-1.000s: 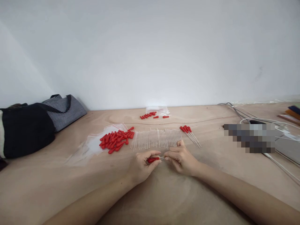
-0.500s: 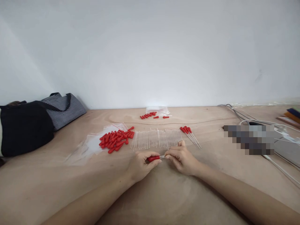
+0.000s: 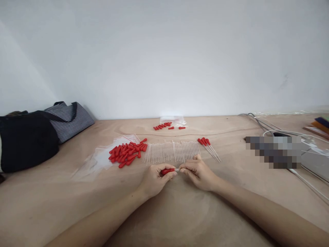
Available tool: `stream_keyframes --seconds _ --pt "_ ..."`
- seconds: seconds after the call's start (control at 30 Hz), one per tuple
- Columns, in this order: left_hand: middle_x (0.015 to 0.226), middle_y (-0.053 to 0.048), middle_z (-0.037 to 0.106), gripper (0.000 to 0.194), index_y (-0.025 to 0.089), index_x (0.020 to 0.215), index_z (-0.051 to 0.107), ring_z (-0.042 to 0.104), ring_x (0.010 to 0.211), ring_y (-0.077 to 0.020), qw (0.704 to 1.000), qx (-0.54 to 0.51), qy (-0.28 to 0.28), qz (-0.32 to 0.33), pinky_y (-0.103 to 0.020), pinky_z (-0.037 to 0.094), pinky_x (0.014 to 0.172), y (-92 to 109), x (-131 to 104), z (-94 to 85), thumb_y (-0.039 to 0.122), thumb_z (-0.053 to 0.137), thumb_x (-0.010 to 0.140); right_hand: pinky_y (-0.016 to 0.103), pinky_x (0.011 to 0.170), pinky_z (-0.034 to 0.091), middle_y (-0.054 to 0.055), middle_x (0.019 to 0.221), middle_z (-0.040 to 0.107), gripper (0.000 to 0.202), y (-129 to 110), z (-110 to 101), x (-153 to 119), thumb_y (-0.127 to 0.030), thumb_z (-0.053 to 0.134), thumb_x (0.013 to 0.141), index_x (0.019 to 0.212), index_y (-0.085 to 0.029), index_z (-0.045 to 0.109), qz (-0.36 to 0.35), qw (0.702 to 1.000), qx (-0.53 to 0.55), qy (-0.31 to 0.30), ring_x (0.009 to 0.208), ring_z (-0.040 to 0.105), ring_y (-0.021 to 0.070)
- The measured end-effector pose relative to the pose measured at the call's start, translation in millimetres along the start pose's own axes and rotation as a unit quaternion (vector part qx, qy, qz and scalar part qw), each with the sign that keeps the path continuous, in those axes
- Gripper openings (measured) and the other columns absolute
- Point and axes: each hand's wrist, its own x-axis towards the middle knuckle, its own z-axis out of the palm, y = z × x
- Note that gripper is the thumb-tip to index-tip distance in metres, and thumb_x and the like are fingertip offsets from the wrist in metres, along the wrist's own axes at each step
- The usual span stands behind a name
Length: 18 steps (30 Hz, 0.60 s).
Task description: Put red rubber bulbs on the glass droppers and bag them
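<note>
Between finger and thumb, my left hand (image 3: 156, 178) grips a red rubber bulb (image 3: 167, 171). My right hand (image 3: 197, 174) pinches a clear glass dropper tube (image 3: 177, 169), whose near end meets the bulb's mouth; its rest is hidden by my fingers. Just beyond my hands lies a row of clear tubes (image 3: 167, 151) side by side. A heap of red bulbs (image 3: 125, 153) sits left of the row, partly on clear plastic bags (image 3: 95, 161). To the right of the row rest several droppers (image 3: 209, 150) with red bulbs on their tubes.
Further back are more red bulbs (image 3: 161, 126) and a clear bag (image 3: 172, 120) with thin tubes near the wall. A black bag (image 3: 28, 142) and a striped bag (image 3: 73, 121) stand at the left. Cables (image 3: 308, 183) and a blurred-out object (image 3: 277, 152) lie at the right.
Less of the tube shows between my hands, as my right fingers have come slightly closer to the bulb. My left hand keeps its grip.
</note>
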Motion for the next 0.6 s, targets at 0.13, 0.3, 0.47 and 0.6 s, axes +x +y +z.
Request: stream_keyframes --seconds 0.13,0.3,0.47,0.6 --pt "0.063 0.001 0.062 0.019 0.016 0.085 0.064 0.056 0.055 -0.0111 1.0 0.016 -0.001 0.002 -0.021 0.046 0.053 1.8 1.3 -2.8 0.03 0.058 0.074 0.028 0.069 0.025 0.003 0.085 0.064 0.023 1.6 -6.8 0.5 -0.022 0.037 0.088 0.096 -0.02 0.059 -0.024 0.999 -0.013 -0.043 0.076 0.056 0.0124" --pt "0.091 -0.004 0.063 0.043 0.02 0.111 0.053 0.058 0.078 -0.0166 0.984 0.144 0.073 0.074 -0.03 0.047 0.073 0.8 3.7 -18.2 0.034 0.061 0.071 0.031 0.073 0.024 0.003 0.075 0.065 0.023 21.6 -16.2 -9.0 -0.025 0.041 0.085 0.086 -0.021 0.064 0.024 0.991 -0.113 0.067 0.071 0.056 0.0139" --pt "0.081 -0.005 0.059 0.018 0.018 0.087 0.062 0.052 0.081 -0.0194 0.901 0.344 0.212 0.161 -0.034 0.041 0.078 -7.8 11.8 -55.4 0.03 0.055 0.076 0.032 0.073 0.024 0.005 0.073 0.067 0.029 57.2 -28.6 -18.9 -0.035 0.042 0.081 0.08 -0.02 0.066 0.229 0.92 -0.215 0.233 0.068 0.057 0.0175" --pt "0.075 -0.004 0.057 0.014 0.018 0.077 0.064 0.051 0.075 -0.0205 0.855 0.458 0.227 0.093 -0.034 0.04 0.072 -15.5 16.3 -75.7 0.029 0.056 0.075 0.033 0.071 0.022 0.004 0.063 0.064 0.029 66.9 -30.1 -16.9 -0.034 0.039 0.079 0.071 -0.019 0.063 0.304 0.893 -0.28 0.18 0.068 0.056 0.0189"
